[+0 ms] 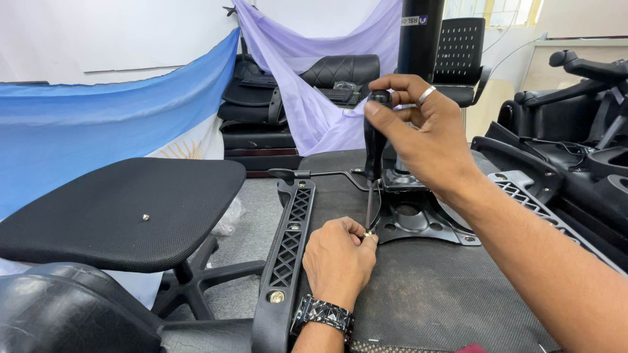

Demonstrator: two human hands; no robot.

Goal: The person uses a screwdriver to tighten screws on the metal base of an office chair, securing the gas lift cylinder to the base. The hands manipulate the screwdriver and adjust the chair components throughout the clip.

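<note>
Head view, far left: a black mesh-fabric chair seat (131,212) rests upside down on a star base, one small screw on its surface, apart from the work.
Armrest bracket: a long black plastic bracket with lattice openings (291,245) lies along the edge of the upturned black seat underside (432,294), bolts showing at its holes.
Left hand: the left hand (338,261), with a studded wristband, is pinched closed at the screwdriver tip, apparently steadying a small screw so the blade stays seated.
Screwdriver: a black-handled screwdriver with a thin steel shaft (373,153) stands nearly upright over the black metal tilt plate (418,222).
Right hand: the right hand (425,134), wearing a ring, grips the handle top, placed to press down and twist.
</note>
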